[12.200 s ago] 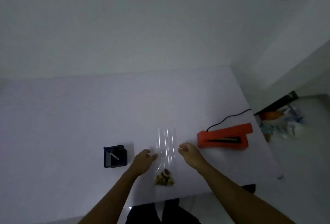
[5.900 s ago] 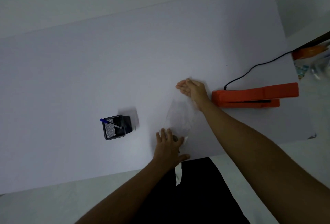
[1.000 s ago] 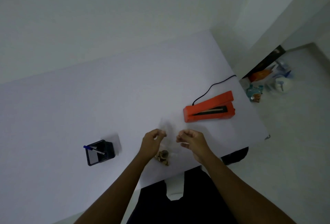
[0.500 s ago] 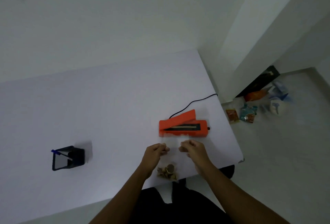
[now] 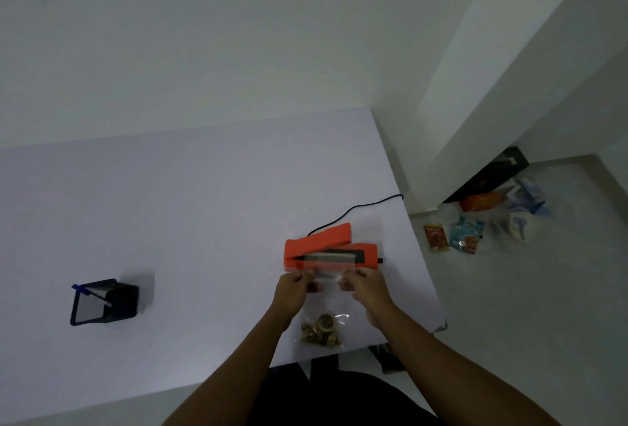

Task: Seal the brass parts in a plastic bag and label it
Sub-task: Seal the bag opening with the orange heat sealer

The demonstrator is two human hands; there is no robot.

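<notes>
Plastic bag [image 5: 327,301] now reaches orange sealer [image 5: 331,243].

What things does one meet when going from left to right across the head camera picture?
Black pen holder → left hand → right hand → red packet on the floor → blue packet. The orange sealer and the plastic bag overlap the hands, so they are left out.
</notes>
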